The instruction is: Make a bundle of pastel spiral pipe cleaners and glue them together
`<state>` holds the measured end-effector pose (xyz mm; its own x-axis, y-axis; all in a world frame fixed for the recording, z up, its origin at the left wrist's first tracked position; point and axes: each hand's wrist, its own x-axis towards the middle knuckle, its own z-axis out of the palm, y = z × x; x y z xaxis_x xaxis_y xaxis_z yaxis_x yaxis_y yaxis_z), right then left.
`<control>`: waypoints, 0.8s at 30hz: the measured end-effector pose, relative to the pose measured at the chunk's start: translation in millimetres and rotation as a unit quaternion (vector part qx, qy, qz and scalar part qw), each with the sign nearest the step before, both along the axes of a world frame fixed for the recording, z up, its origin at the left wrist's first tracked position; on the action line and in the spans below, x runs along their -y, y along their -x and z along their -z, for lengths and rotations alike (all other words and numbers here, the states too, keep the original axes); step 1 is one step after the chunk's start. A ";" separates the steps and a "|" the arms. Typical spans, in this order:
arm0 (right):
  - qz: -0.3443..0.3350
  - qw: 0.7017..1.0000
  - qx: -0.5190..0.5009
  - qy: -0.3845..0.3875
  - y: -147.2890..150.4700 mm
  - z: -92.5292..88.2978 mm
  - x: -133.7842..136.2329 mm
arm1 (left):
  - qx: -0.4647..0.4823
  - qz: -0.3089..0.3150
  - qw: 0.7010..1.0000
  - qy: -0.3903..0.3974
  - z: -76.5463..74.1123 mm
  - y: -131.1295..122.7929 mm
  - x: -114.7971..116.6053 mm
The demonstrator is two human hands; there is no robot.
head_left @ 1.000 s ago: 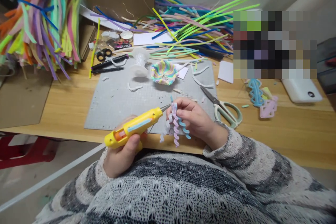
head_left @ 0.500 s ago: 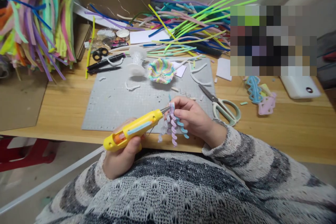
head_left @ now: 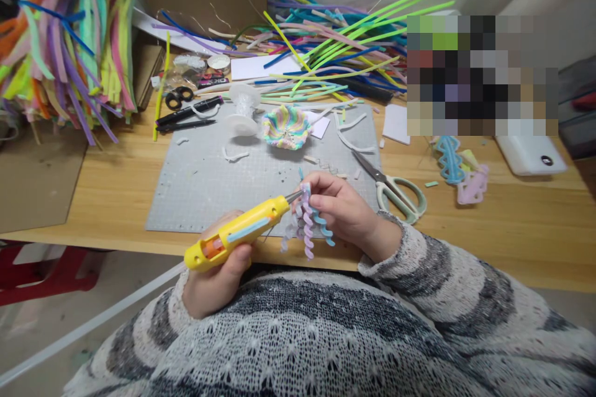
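My left hand is closed around a yellow hot glue gun, with a long clear glue stick coming out of its back end. The metal nozzle meets the top of a bunch of curled pipe cleaners in lilac, white and blue. Between thumb and fingers, my right hand pinches the bunch at its top, and the spirals hang down over the table's front edge. Beyond the hands a pastel striped, ruffled cup-shaped piece lies on the grey cutting mat.
Scissors lie right of my right hand. A spool, pens and white pipe cleaner scraps sit around the mat. Loose pipe cleaners spread along the back. A large bundle stands at left; a white box is at right.
Both hands hold almost the same pose, with the nozzle still at the top of the bunch. The whole view has shifted very slightly.
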<state>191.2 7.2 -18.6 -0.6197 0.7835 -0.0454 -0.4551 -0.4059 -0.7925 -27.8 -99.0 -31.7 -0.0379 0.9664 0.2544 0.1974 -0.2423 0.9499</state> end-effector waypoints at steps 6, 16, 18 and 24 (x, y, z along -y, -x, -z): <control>0.007 1.000 0.003 0.005 0.2 0.0 0.2 | 0.019 -0.008 1.000 0.008 -3.9 -2.3 0.9; 0.029 0.999 0.016 0.013 -0.3 -2.3 -0.2 | 0.008 0.053 0.999 -0.008 -22.9 -11.6 -12.0; 0.030 0.999 0.021 0.011 -0.3 -3.3 -0.5 | -0.004 0.059 0.998 -0.011 -26.4 -12.2 -14.2; 0.040 0.999 0.023 0.003 -0.2 -3.7 -1.1 | -0.024 0.061 0.998 -0.007 -27.2 -11.0 -14.5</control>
